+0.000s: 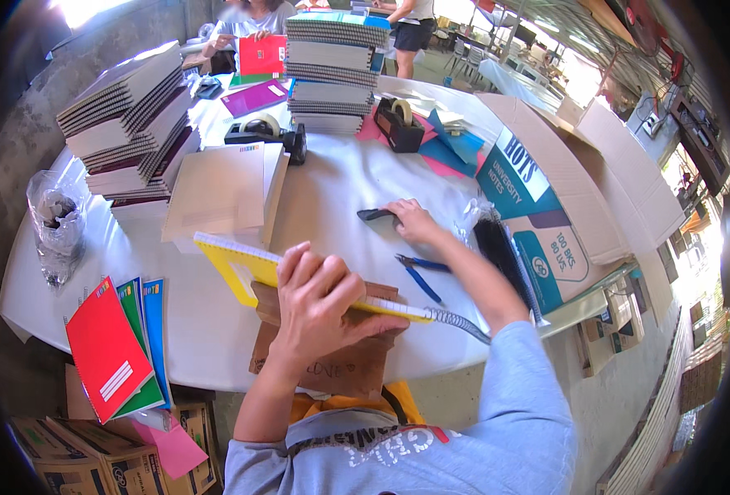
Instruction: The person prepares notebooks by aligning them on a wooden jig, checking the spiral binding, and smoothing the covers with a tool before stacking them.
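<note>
Yellow notebook (239, 266): in front of you, tilted, above the near part of the table, its middle covered by your fingers.
Left hand (319, 293): clamped on the yellow notebook, your thumb on its lower side.
Right hand (417, 221): out over the table at a black-handled tool (371, 214); you touch its near end, but I cannot tell whether your fingers are closed round it.
Coil (462, 320): sticking out past the notebook's right end toward your right sleeve.
Blue-handled pliers (423, 280): on the table between your right hand and the notebook.
Brown board (319, 371): below the notebook and close to your body, partly hidden by your left hand and wrist.
Black coils in plastic (494, 243): just beside your right forearm, which partly covers them.
Cardboard box (567, 227): beyond those coils, flaps spread, filling the table's right side.
Tape dispensers: one (266, 136) behind the cream covers (216, 188), another (399, 125) by the blue and pink sheets (451, 144).
Notebook stacks: a leaning one (129, 124) at your left and an upright one (332, 74) across the table, partly blocking your view behind.
Red notebook (111, 351): fanned over green and blue ones at the left near edge.
</note>
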The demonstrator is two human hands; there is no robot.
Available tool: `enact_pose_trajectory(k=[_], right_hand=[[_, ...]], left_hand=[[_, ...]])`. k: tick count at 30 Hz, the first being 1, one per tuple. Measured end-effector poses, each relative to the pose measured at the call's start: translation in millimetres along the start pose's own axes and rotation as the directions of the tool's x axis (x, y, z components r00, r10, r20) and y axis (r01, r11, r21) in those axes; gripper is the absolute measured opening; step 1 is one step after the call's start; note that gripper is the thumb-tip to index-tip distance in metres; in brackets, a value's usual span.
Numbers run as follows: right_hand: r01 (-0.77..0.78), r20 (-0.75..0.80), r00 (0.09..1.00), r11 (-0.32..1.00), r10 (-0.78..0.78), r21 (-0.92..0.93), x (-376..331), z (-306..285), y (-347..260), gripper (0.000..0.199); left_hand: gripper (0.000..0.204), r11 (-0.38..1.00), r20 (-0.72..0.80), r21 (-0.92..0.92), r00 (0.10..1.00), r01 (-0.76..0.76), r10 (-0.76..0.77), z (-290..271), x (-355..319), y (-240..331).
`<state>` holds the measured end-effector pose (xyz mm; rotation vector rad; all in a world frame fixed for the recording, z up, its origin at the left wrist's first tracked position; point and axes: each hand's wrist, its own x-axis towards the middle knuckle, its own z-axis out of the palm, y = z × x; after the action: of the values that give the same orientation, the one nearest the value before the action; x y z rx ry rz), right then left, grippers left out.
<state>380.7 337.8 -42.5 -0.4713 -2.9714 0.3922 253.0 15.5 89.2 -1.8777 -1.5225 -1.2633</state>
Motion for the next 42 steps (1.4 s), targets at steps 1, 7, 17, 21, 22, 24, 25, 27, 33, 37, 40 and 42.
enact_pose_trajectory(k=[1, 7, 17, 21, 22, 24, 25, 27, 33, 37, 40, 42], right_hand=[[-0.118, -0.162, 0.982, 0.983, 0.096, -0.137, 4, 17, -8, 0.045], [0.021, -0.314, 0.828, 0.534, 0.465, 0.845, -14, -28, -53, 0.022], [0.252, -0.254, 0.958, 0.823, -0.136, 0.509, -109, -90, -172, 0.026], [0.64, -0.616, 0.767, 0.285, -0.179, 0.714, -104, -98, -169, 0.024], [0.531, -0.451, 0.847, 0.5, -0.281, 0.685, -105, -99, -169, 0.019], [0.327, -0.353, 0.928, 0.722, -0.122, 0.61, -103, -101, -178, 0.014], [0.332, -0.353, 0.927, 0.72, -0.129, 0.609, -102, -104, -181, 0.014], [0.762, -0.725, 0.643, 0.11, -0.246, 0.638, -104, -109, -187, 0.014], [0.613, -0.549, 0.789, 0.409, -0.276, 0.676, -90, -108, -170, 0.016], [0.379, -0.332, 0.914, 0.779, -0.232, 0.5, -88, -111, -170, 0.019], [0.631, -0.593, 0.773, 0.379, -0.228, 0.677, -90, -109, -175, 0.017], [0.756, -0.671, 0.654, 0.261, -0.351, 0.6, -88, -114, -191, 0.024]], left_hand=[[0.045, 1.0, -0.005, 0.012, 1.0, -0.002, 0.003, -2, -1, 0], [0.049, 0.982, -0.007, 0.143, 0.993, 0.121, -0.121, 4, 3, 15], [0.052, 0.981, -0.004, 0.127, 0.989, 0.147, -0.148, 8, 0, 19], [0.052, 0.981, 0.015, 0.081, 0.984, 0.177, -0.178, 6, -4, 17], [0.052, 0.982, 0.011, 0.08, 0.985, 0.172, -0.174, 6, -3, 16], [0.053, 0.978, 0.031, 0.102, 0.982, 0.181, -0.185, 4, -5, 20], [0.053, 0.973, 0.042, 0.128, 0.979, 0.191, -0.198, 3, -6, 21], [0.051, 0.976, 0.042, 0.121, 0.981, 0.182, -0.188, 2, -4, 19], [0.047, 0.978, 0.038, 0.117, 0.984, 0.171, -0.177, 3, 1, 16], [0.046, 0.983, 0.083, 0.089, 0.983, 0.158, -0.165, 2, 1, 17], [0.047, 0.981, 0.055, 0.108, 0.985, 0.159, -0.165, 4, 4, 16], [0.048, 0.975, 0.059, 0.11, 0.978, 0.195, -0.202, 3, 6, 14]])
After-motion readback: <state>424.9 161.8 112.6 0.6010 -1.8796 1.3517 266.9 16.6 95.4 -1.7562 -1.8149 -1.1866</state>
